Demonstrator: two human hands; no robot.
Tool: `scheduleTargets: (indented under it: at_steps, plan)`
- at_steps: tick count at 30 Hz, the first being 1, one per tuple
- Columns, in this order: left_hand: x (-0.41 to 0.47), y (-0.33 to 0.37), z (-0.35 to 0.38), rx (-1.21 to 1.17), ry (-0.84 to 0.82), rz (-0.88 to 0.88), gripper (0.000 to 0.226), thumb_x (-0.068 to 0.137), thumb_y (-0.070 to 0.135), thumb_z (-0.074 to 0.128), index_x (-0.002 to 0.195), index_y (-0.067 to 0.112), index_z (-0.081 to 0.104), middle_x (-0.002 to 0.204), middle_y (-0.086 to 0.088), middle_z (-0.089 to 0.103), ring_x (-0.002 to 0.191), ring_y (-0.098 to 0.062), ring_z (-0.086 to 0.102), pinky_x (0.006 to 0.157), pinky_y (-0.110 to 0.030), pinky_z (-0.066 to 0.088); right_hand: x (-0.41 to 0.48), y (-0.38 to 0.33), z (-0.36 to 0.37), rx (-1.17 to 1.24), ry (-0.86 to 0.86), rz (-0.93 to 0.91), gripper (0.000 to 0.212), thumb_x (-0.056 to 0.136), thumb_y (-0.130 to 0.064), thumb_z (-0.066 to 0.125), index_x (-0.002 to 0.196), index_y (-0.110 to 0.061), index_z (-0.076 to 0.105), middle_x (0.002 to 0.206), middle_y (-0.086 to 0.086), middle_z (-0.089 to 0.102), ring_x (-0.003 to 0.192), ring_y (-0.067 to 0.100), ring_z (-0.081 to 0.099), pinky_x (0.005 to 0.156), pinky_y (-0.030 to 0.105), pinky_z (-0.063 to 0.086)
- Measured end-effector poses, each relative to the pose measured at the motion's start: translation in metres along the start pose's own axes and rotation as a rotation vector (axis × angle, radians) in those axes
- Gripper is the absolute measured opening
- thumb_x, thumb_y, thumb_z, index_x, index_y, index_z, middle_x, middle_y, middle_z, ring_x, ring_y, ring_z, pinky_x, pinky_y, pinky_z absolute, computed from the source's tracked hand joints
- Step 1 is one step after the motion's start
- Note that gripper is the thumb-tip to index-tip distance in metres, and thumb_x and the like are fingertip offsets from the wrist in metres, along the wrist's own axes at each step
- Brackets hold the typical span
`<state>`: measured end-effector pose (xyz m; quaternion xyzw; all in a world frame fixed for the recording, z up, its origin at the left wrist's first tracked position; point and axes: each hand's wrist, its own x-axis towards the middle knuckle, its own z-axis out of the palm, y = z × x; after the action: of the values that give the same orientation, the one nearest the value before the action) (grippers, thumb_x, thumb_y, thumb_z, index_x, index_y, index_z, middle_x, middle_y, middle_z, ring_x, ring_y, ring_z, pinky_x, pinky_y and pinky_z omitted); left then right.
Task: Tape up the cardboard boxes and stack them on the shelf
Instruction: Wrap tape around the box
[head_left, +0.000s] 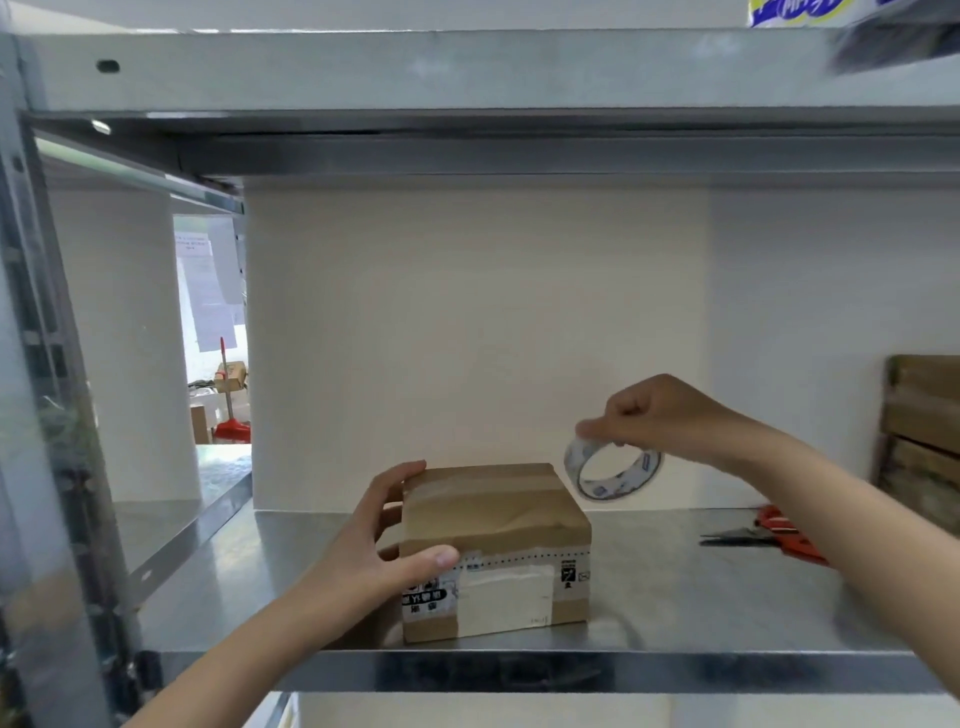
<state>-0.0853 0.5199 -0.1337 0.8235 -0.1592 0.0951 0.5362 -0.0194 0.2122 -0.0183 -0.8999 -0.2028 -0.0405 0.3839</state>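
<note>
Cardboard box, one, small, standing near the front edge of the metal shelf; tape runs across the top seam and onto the front face, so sealing looks at least partly done. Left hand clasps the box's left front corner, thumb on the front face. Right hand pinches the tape roll in the air beside the box's right rear corner. Scissors lie on the shelf, right. Outstanding, by judgement: any further taping, then stacking.
</note>
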Motion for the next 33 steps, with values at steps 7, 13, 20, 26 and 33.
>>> scheduleTargets:
  at_steps: [7,13,20,26,33]
  plan:
    - [0.021,0.053,-0.019,0.573,-0.182,-0.028,0.114,0.043,0.1,0.054,0.143,0.052,0.027,0.15,0.03,0.014,0.141,-0.001,0.027,0.111,-0.025,0.03,0.001,0.04,0.05,-0.027,-0.005,-0.007,0.05,0.08,-0.039,0.077,0.058,-0.017,0.037,0.053,-0.009,0.029,0.052,0.01,0.025,0.053,0.028,0.019]
    - [0.063,0.101,0.048,0.921,-0.498,-0.058,0.122,0.068,0.083,0.065,0.158,0.031,0.002,0.166,0.004,0.01,0.154,-0.022,0.004,0.123,-0.044,0.017,-0.006,0.033,0.042,-0.046,-0.025,0.051,0.041,0.084,-0.047,0.073,0.065,-0.012,0.063,0.047,-0.011,0.035,0.045,0.008,0.031,0.047,0.02,0.025]
    - [0.06,0.095,0.035,0.334,-0.125,0.215,0.109,0.057,0.07,0.083,0.146,0.056,0.023,0.142,0.02,0.039,0.13,-0.003,0.044,0.11,-0.035,0.043,-0.017,-0.003,-0.02,0.354,0.216,-0.111,0.051,0.086,-0.059,0.055,0.073,-0.01,0.064,0.068,-0.003,0.057,0.066,0.008,0.052,0.08,0.024,0.038]
    - [0.034,0.061,0.06,-0.285,0.068,0.296,0.093,0.062,0.054,0.083,0.14,0.059,0.032,0.129,0.009,0.062,0.118,-0.017,0.064,0.095,-0.038,0.055,0.014,-0.04,0.012,0.571,0.065,-0.346,0.059,0.099,-0.055,0.035,0.066,-0.012,0.055,0.072,0.008,0.06,0.082,0.023,0.056,0.087,0.029,0.043]
    - [0.026,0.042,0.042,-0.23,0.073,0.156,0.083,0.058,0.057,0.084,0.131,0.054,0.045,0.123,0.017,0.066,0.117,-0.01,0.064,0.097,-0.036,0.056,0.03,-0.047,0.037,0.66,0.013,-0.235,0.061,0.096,-0.062,0.04,0.057,-0.016,0.04,0.053,0.008,0.043,0.069,0.025,0.054,0.086,0.036,0.039]
